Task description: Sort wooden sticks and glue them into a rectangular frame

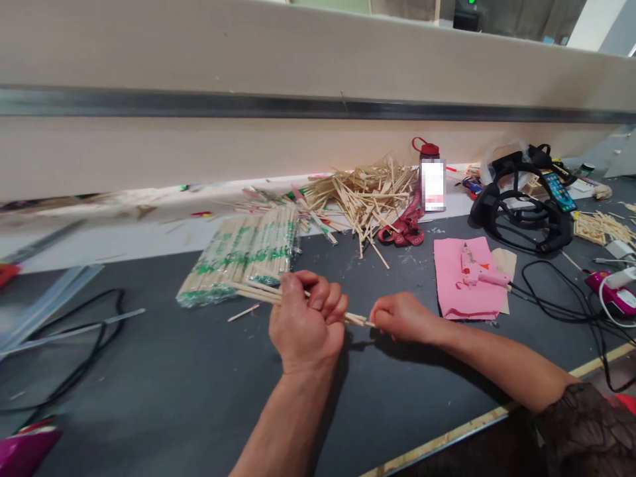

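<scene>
My left hand [308,318] is closed round a small bundle of wooden chopsticks [258,292] above the dark table. The sticks poke out on both sides of the fist. At their right end my right hand [400,317] pinches the tip of one stick from the bundle. Just behind the left hand lie clear-wrapped packs of chopsticks [243,248] with green print. A short loose stick [243,313] rests on the table to the left of the fist. Farther back is a heap of loose sticks [368,192].
A pink glue gun [479,270] lies on a pink cloth [447,291] at right. Behind it sit a black headset [521,205] and a phone [559,191]. A red-capped bottle [430,151] stands by the wall. Clear glue sticks [54,305] and black cable [74,377] lie left.
</scene>
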Available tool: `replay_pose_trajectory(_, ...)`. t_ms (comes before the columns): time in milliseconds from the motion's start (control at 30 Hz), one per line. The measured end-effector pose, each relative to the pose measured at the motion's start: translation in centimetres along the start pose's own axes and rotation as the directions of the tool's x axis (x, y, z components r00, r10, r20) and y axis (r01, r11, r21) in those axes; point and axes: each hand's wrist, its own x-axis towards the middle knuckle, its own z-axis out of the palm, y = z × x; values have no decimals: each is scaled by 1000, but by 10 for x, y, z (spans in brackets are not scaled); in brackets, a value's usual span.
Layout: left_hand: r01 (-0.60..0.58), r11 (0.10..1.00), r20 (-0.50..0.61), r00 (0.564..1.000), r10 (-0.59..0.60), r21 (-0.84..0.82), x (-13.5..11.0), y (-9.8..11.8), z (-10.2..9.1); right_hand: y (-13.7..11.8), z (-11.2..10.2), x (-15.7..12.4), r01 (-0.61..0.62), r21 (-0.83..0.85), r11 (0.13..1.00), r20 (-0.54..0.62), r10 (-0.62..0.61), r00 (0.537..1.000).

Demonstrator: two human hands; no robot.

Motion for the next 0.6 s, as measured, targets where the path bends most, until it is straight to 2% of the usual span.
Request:
replay_pose_trajectory(67, -33, 999, 12, 999, 33, 13, 6, 12, 0, 13, -8, 3, -64, 163, 985, -4, 65, 998)
replay_pose_trajectory(133, -74, 989, -1, 997, 75, 128, 19, 21, -3, 25, -18, 4, -80, 163, 983, -43, 88, 995)
replay_pose_trajectory(167, -53, 977, -4, 999, 55, 208, 27, 23, -6, 31, -24, 4, -79, 126, 989, -74, 89, 993)
replay_pose_trajectory(233, 94, 930, -12, 995, -96, 356, 46, 24, -15, 41, -36, 3, -76, 55, 996, -132, 82, 988)
replay_pose_trajectory(333, 266, 878, -62, 963, -263, 398, 74, 16, -37, 54, -55, 6, -94, 53, 994, -208, 103, 973)
replay_pose_trajectory(433, 249, 840, -160, 968, -194, 482, 93, 5, -60, 68, -78, 14, -106, 26, 994, -280, 109, 954)
replay_pose_trajectory(533, 234, 782, -223, 967, -124, 578, 104, -4, -78, 82, -106, 27, -167, -195, 967, -389, 80, 918)
replay_pose_trajectory(600, 205, 766, -215, 973, -89, 609, 109, -8, -84, 89, -127, 37, -273, -344, 899, -464, 90, 881)
